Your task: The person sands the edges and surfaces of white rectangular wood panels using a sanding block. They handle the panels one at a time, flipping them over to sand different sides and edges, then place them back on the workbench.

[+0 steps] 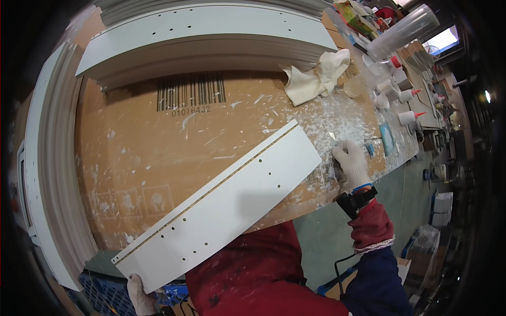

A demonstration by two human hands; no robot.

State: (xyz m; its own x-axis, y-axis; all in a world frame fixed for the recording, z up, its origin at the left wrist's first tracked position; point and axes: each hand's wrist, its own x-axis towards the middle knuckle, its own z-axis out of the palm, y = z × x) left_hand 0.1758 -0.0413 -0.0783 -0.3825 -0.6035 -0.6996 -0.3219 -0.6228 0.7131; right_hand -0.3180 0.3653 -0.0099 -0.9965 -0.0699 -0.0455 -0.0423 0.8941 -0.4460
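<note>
A long white panel (pixel 226 195) with drilled holes and a groove along one edge lies slanted over the cardboard-covered table. My left hand (pixel 139 296), in a pale knit glove, grips its near left end, thumb on the top face. Beyond the panel's far right end, my gloved right hand (pixel 352 162) is over paint-flecked cardboard. Its fingers are closed toward the thumb; what they hold, if anything, is too small to make out. A small blue piece (pixel 370 150) and a flat blue pad (pixel 387 139) lie just right of that hand.
White panels are stacked at the back (pixel 211 26) and along the left (pixel 50 163). A crumpled cream cloth (pixel 318 78) lies near the back stack. Red-tipped glue bottles (pixel 407 118) and a clear plastic roll (pixel 403 32) stand or lie at the right. A blue crate (pixel 108 295) is below left.
</note>
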